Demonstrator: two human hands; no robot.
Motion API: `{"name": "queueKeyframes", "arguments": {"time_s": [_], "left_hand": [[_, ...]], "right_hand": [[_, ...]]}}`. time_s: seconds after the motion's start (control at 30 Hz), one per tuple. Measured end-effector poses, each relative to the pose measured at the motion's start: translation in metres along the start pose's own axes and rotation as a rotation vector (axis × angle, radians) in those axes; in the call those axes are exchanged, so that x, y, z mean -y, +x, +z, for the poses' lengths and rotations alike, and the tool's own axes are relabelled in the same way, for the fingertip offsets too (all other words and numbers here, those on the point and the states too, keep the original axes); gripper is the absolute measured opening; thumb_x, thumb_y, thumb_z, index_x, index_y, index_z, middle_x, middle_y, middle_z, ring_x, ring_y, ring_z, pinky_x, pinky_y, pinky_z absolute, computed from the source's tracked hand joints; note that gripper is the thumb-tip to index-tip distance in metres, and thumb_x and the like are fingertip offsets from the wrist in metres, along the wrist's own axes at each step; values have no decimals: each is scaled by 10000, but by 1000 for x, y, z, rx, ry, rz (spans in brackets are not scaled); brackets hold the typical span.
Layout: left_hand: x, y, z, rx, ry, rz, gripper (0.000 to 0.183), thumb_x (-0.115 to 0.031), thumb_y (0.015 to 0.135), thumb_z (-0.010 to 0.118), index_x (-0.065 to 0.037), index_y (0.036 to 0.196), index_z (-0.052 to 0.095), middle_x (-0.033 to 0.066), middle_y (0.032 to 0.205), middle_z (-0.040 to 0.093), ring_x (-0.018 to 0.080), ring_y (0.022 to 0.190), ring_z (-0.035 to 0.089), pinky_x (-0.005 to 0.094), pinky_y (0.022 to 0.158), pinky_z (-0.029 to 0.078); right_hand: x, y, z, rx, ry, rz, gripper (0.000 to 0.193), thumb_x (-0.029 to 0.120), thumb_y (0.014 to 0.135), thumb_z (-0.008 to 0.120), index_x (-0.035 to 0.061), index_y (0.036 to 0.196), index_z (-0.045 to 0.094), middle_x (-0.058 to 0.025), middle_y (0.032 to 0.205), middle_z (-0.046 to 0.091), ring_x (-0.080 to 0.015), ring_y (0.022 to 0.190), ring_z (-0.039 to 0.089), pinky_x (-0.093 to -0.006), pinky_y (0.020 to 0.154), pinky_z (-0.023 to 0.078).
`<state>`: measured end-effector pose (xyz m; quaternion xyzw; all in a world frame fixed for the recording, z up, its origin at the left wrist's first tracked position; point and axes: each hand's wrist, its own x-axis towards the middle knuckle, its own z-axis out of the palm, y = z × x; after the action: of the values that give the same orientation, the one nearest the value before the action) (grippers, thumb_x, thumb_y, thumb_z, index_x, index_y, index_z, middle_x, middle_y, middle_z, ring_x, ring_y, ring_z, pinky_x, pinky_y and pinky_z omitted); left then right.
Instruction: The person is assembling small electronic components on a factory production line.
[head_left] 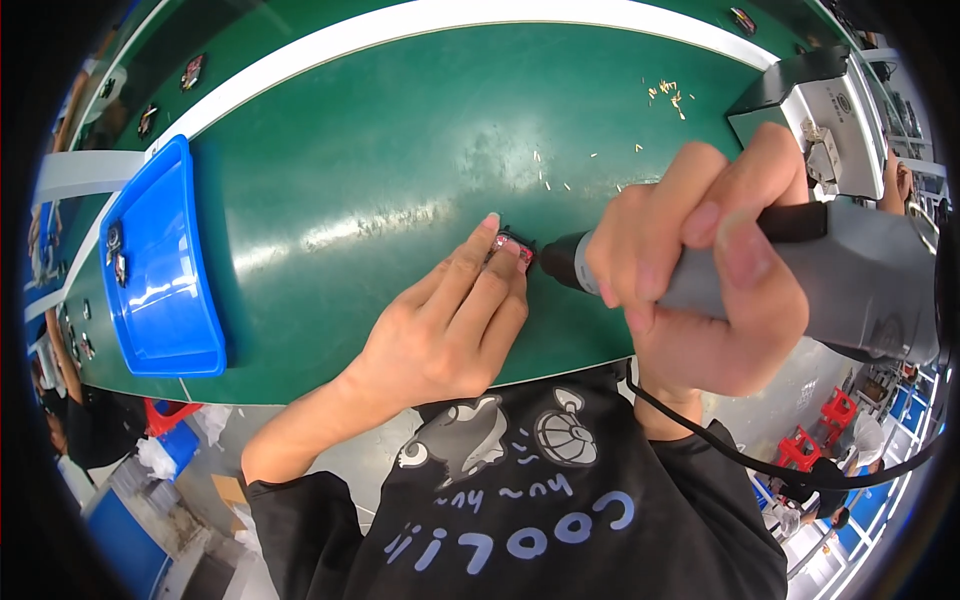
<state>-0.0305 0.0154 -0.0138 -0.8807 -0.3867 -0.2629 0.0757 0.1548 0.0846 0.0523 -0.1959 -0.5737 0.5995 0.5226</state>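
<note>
With its fingers pressed together, my left hand holds a small red-and-black part down on the green table. The fingertips hide much of that part. A grey electric screwdriver with a black nose is wrapped in the fingers of my right hand. Its nose points left, close to the small part. From this view I cannot tell whether the tip touches it. A black cable hangs from the tool's rear and loops below my right forearm.
A blue tray with a few small dark parts stands at the left. At the far right is a black-and-silver box-shaped device. Small brass-coloured pieces lie scattered before it. A white rail borders the table's far side; other people sit beyond both sides.
</note>
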Motion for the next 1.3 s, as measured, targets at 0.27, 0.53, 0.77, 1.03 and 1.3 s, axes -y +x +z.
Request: {"name": "queueKeyframes", "arguments": {"time_s": [0.27,0.53,0.77,1.03,1.3], "left_hand": [[-6,5,-6,24,-30,-90,83,18,802,732,49,778,660,146,902,681,332,994,730,340,798,633],[4,8,-24,169,-114,-105,161,5,753,711,37,911,696,145,1049,713,313,1065,713,336,818,616],[73,46,-19,174,-89,-137,309,-1,817,626,-14,1116,706,164,1095,722,312,1052,712,398,919,580],[157,114,-27,45,41,-339,262,-92,962,658,-9,1210,678,137,1270,684,339,1102,687,374,945,535],[214,-101,-110,148,332,-811,336,-148,1002,625,-38,1319,633,178,1379,606,345,1324,540,417,1131,389]], "right_hand": [[9,-7,7,-2,-46,149,224,138,987,582,73,928,377,-82,643,496,-171,453,442,-364,461,388],[9,-7,-5,-149,88,7,158,147,958,557,62,956,424,-118,697,527,-178,436,435,-331,397,368],[122,31,-132,-528,-251,-456,242,184,969,533,9,802,536,-128,744,574,-130,415,394,-299,409,341],[97,53,-171,-538,-378,-333,171,156,950,596,1,896,550,-115,710,541,-133,448,386,-295,499,363],[76,46,-144,-422,-208,-92,199,175,977,551,35,846,500,-83,674,492,-117,428,358,-299,469,339]]}}
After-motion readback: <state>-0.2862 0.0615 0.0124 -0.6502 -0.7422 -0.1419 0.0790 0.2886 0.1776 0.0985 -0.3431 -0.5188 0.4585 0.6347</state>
